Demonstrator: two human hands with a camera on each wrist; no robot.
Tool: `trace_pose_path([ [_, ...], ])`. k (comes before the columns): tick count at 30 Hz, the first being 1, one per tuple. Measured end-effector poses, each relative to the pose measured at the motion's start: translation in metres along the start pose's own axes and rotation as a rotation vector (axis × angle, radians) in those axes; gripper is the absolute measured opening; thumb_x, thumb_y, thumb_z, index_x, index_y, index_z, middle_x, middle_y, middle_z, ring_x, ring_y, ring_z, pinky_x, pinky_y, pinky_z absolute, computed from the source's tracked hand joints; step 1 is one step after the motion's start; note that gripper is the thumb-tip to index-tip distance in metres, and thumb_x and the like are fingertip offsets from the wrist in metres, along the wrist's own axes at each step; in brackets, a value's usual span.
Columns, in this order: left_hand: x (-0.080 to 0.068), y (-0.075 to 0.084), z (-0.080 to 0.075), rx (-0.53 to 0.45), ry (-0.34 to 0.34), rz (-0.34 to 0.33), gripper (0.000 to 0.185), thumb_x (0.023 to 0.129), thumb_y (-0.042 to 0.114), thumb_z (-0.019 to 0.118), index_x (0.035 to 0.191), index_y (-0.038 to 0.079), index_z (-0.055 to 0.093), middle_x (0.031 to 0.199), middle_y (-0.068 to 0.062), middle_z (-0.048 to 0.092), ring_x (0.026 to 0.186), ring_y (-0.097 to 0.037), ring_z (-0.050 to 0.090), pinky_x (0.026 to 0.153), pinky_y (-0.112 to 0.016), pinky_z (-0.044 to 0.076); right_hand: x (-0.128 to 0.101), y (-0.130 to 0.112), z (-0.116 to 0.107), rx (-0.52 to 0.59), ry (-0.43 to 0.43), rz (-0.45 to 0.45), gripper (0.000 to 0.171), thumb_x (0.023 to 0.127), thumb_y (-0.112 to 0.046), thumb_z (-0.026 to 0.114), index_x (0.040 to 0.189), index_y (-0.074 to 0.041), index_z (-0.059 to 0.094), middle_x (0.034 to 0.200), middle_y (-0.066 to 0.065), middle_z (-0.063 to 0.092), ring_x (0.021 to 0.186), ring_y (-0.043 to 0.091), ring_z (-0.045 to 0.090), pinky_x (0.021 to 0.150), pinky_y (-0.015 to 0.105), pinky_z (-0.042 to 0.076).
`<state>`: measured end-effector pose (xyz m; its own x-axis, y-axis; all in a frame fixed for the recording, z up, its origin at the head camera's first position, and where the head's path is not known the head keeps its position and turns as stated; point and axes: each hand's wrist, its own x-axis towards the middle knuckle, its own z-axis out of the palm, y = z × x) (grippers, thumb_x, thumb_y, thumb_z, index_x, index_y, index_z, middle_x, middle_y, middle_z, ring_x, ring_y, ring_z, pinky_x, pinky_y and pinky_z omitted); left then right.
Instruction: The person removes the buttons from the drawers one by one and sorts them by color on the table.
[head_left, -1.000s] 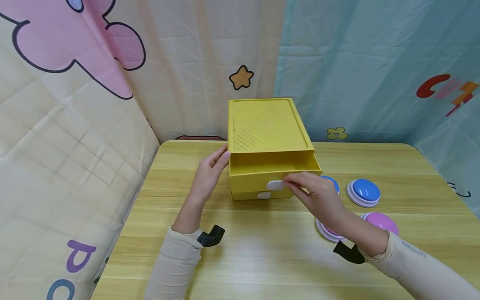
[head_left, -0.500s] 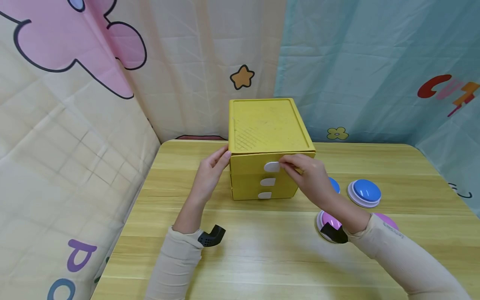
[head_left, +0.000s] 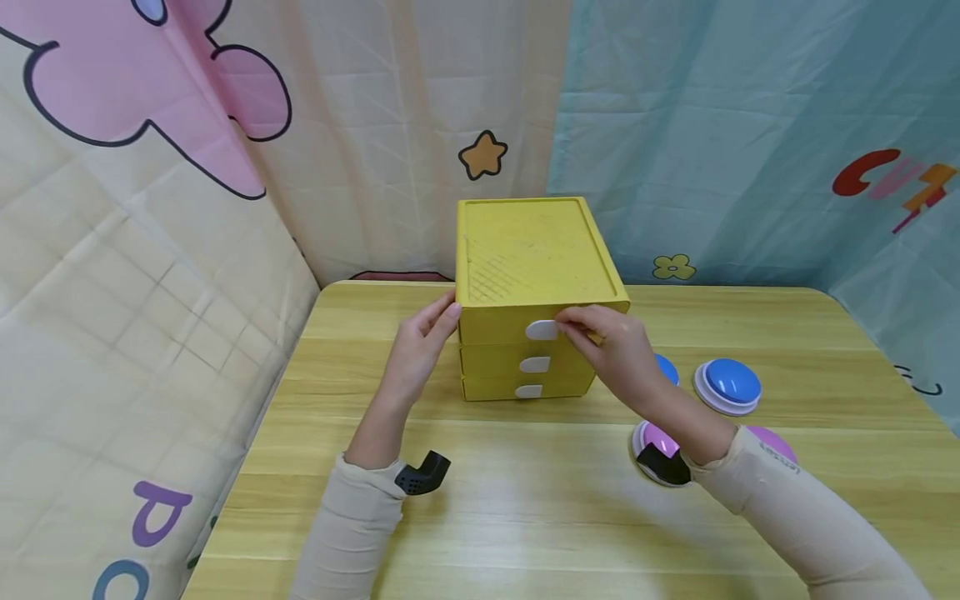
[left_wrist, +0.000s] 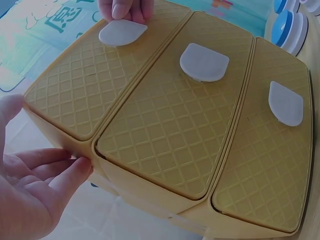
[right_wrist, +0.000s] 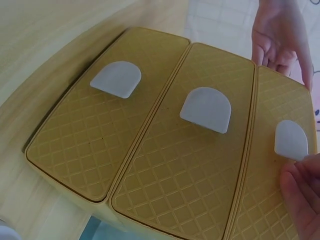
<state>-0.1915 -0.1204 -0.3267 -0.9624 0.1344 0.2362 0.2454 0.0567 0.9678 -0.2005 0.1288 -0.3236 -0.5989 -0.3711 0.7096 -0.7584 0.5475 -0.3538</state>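
A yellow three-drawer box (head_left: 536,250) stands at the far middle of the wooden table (head_left: 525,508), all drawers flush. My left hand (head_left: 435,329) lies with straight fingers (left_wrist: 60,172) against the box's left side at the top drawer's level. My right hand (head_left: 581,329) pinches the white handle (head_left: 540,331) of the top drawer; its fingertips (left_wrist: 125,9) sit on the handle's edge (left_wrist: 121,32). In the right wrist view the same handle (right_wrist: 291,140) shows just above my fingertips (right_wrist: 300,187). The middle handle (head_left: 535,364) and bottom handle (head_left: 528,391) are untouched.
Right of the box lie dome buttons: a blue one (head_left: 727,385), another blue one (head_left: 667,367) half hidden by my wrist, and two pink ones (head_left: 772,442) (head_left: 651,442) under my forearm. Patterned curtains close off the back and left side.
The top drawer stood pulled out a second ago; my right hand has pushed it in until flush. My left hand has stayed on the box's side.
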Motion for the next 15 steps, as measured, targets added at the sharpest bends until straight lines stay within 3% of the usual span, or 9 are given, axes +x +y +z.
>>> trace_pose_path([
  [4,0.005,-0.015,-0.003,-0.017,-0.009,0.005,0.045,0.095,0.026,0.048,0.133,0.004,0.042,0.134,-0.006,0.042,0.119,-0.015,0.042,0.098,-0.029,0.035,-0.004,0.001,-0.005,-0.016,0.000,-0.020,0.021,0.071,0.005,0.072,0.091,-0.001,0.069,0.087,0.007,0.067,0.077,0.016,0.063,0.065,0.024,0.052],
  [8,0.006,-0.019,-0.006,0.021,-0.039,0.023,0.050,0.093,0.032,0.048,0.135,0.007,0.040,0.135,-0.004,0.041,0.121,-0.014,0.040,0.099,-0.030,0.034,-0.009,0.001,-0.018,-0.069,0.008,-0.032,0.027,0.069,0.005,0.074,0.095,-0.001,0.068,0.088,0.006,0.067,0.078,0.015,0.063,0.066,0.025,0.052],
  [11,0.004,-0.018,-0.011,0.125,-0.069,0.042,0.058,0.091,0.037,0.050,0.139,0.011,0.033,0.140,-0.004,0.034,0.125,-0.017,0.034,0.100,-0.033,0.033,-0.013,0.002,-0.033,-0.110,0.038,-0.028,0.032,0.068,0.005,0.074,0.098,-0.001,0.067,0.090,0.007,0.067,0.081,0.018,0.063,0.071,0.024,0.051],
  [15,-0.004,-0.014,-0.019,0.394,-0.090,0.064,0.072,0.087,0.047,0.051,0.144,0.021,0.016,0.147,0.002,0.017,0.131,-0.022,0.022,0.103,-0.041,0.026,-0.020,0.009,-0.051,-0.151,0.096,-0.022,0.038,0.069,0.003,0.074,0.106,-0.001,0.065,0.099,0.010,0.066,0.092,0.023,0.061,0.085,0.020,0.044],
])
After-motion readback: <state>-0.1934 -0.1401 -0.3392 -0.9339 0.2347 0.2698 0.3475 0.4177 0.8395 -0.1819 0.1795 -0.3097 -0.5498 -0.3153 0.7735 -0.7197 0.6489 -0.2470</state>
